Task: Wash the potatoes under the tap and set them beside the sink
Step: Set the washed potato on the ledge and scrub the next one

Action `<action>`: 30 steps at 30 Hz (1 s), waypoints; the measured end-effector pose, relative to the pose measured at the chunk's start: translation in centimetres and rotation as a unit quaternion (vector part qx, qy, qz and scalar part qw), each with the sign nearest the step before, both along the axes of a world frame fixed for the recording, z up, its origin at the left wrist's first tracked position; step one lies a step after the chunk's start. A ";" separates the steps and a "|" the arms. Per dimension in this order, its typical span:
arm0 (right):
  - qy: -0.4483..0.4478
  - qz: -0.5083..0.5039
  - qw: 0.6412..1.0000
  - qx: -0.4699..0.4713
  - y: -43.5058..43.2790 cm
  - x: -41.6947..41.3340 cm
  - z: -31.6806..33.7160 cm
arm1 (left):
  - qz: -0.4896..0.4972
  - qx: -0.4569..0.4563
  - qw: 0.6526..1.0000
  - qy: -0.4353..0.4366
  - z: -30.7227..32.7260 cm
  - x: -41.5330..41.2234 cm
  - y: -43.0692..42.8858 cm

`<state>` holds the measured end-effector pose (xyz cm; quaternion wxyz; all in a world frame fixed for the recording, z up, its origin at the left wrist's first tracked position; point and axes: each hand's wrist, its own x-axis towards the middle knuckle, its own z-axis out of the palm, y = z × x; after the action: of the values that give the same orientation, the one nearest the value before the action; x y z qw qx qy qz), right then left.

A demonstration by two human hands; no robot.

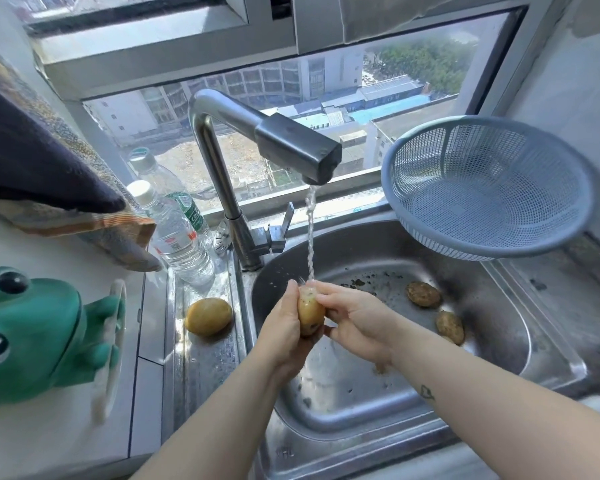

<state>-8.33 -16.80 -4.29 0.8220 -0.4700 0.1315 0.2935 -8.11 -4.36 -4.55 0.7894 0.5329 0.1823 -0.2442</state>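
Note:
Water runs from the steel tap [298, 150] into the round sink [378, 420]. Under the stream I hold a pale potato [309, 311] upright between both hands. My left hand [280, 336] grips it from the left, and my right hand [355, 322] curls round it from the right. Two dirty brown potatoes [423, 294] [450, 326] lie on the sink floor at the right. One clean yellow potato [208, 316] rests on the steel ledge left of the sink.
A blue plastic colander [489, 188] sits on the sink's right rim by the window. Two water bottles [177, 230] stand left of the tap. A green frog-shaped holder [39, 334] is on the left counter, below a hanging cloth [59, 168].

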 end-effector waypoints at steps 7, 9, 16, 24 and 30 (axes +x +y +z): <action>0.020 -0.053 0.997 -0.047 0.5 0.9 0.6 | -0.019 0.038 0.999 -0.002 0.2 -0.2 -0.5; 0.014 -0.055 0.996 -0.070 0.6 1.0 0.5 | -0.020 0.039 0.999 0.015 0.5 -0.1 -0.6; -0.094 0.104 0.978 -0.157 -0.3 1.6 1.6 | -0.084 0.032 0.975 0.206 2.1 1.5 0.6; -0.169 0.130 0.948 -0.237 -0.1 0.8 1.5 | -0.096 -0.002 0.965 0.242 2.0 1.8 1.0; -0.142 -0.016 0.945 -0.293 1.0 1.1 0.9 | -0.076 0.005 0.993 0.095 1.6 0.7 -0.3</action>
<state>-7.25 -15.82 -3.36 0.6628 -0.7246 0.1011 0.1592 -7.40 -4.65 -2.98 0.7453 0.5234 0.2165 -0.3518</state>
